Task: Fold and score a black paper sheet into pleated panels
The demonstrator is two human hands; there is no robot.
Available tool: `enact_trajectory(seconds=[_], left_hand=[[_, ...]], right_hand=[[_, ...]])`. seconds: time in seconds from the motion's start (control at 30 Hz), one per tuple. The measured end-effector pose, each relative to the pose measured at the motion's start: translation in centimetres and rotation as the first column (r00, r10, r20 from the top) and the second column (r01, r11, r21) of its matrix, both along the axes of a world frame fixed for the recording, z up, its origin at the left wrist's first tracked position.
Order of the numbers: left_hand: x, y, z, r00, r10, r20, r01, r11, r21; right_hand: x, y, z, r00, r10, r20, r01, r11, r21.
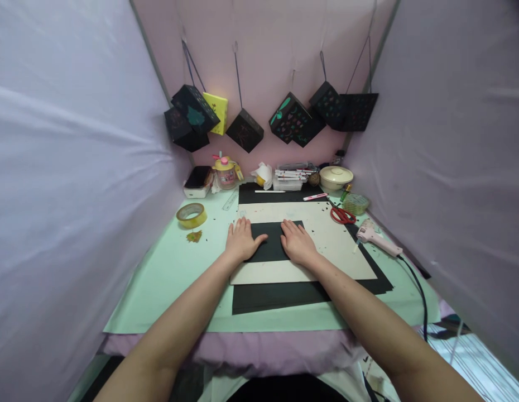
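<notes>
A black rectangle of paper or card (271,245) lies flat on a larger cream sheet (263,272). My left hand (241,241) rests flat at its left edge, thumb stretched inward over the black surface. On its right side my right hand (298,242) lies palm down, with the fingers pointing away from me. Neither hand grips anything. Beneath the cream sheet, larger black sheets (276,297) stick out at the front, right and back. Small dark scraps dot the cream sheet to the right of my right hand.
Red-handled scissors (342,215) and a glue gun (379,239) with a black cord lie to the right. Tape (191,215) sits at left. A pink-and-white pen-like tool (315,197), a box of pens (289,177) and a lidded bowl (336,177) stand behind. Decorated black cards (245,130) hang above.
</notes>
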State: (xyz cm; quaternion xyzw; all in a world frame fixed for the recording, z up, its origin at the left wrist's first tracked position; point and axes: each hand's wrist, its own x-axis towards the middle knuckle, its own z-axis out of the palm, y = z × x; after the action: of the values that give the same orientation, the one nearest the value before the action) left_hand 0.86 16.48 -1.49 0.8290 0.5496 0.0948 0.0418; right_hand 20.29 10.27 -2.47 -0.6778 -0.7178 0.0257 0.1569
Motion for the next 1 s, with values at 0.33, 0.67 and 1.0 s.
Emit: enact_trajectory(seconds=[0.33,0.67,1.0], left_hand=[[-0.3,1.3,1.5,0.98,0.022,0.195,-0.022,1.0,-0.006],[-0.8,0.2,4.0,0.698,-0.089,0.711,0.068,0.996,0.058],[0.1,-5.3,6.3,0.461,-0.509,0.727,0.149,0.852,0.502]], right_hand=[[0.2,-0.3,0.7,0.999,0.036,-0.035,-0.036,0.999,-0.008],[0.5,-0.7,3.4,0.978,0.182,-0.103,-0.11,0.867,0.487],[-2.3,-3.0,10.3,0.939,0.341,0.053,-0.283,0.671,0.685]])
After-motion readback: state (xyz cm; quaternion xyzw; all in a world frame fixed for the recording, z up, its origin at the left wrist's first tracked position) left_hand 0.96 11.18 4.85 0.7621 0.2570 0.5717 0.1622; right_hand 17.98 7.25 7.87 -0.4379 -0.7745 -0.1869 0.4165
